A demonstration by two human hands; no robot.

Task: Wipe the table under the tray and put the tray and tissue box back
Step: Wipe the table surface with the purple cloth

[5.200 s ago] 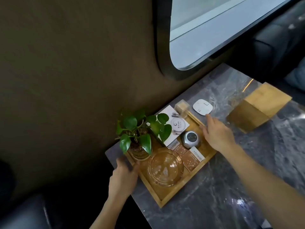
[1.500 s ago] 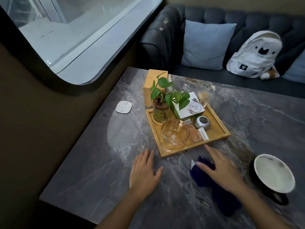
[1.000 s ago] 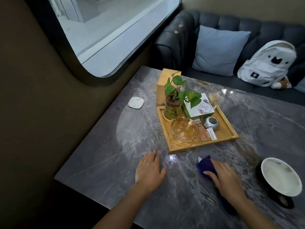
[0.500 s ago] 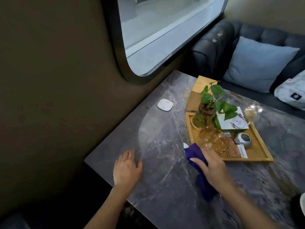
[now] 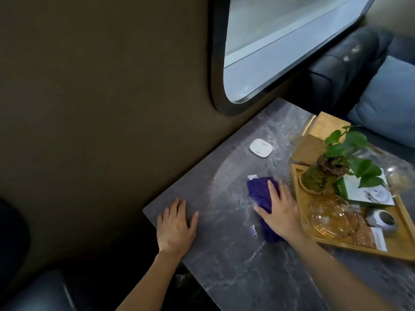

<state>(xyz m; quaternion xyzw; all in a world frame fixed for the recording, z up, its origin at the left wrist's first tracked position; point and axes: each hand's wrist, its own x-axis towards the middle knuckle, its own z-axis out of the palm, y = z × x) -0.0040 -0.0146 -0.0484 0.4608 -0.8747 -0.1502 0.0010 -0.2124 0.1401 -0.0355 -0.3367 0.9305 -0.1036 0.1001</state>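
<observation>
Head view, read from left to right. At the near left corner of the grey marble table [image 5: 224, 254], our left hand [image 5: 176, 227] lies flat and open, fingers spread, gripping nothing; we judge that it braces the body. Further right, our right hand [image 5: 281, 213] presses palm-down, fingers extended, on a dark blue cloth [image 5: 261, 198], which lies on the bare strip of table between the wall and the tray; a small white label [image 5: 252, 176] shows at the cloth's far corner. Beyond the cloth, nearer the wall, rests a small white rounded pad [image 5: 261, 148]. To the right stands the wooden tray [image 5: 368, 250], its left rim just beside our right hand, carrying a potted green plant [image 5: 332, 162], an amber glass ashtray [image 5: 332, 217], a green-and-white box [image 5: 368, 190] and a small round grey device [image 5: 381, 217]. The wooden tissue box [image 5: 323, 133] sits on the table just beyond the tray's far edge.

We judge the step in hand to be wiping the cleared strip. To do it well, we keep the palm flat for even pressure, make overlapping strokes towards the wall and into the corner, lift around the white pad, and stop short of the tray's rim so that its upright load is not jolted.
</observation>
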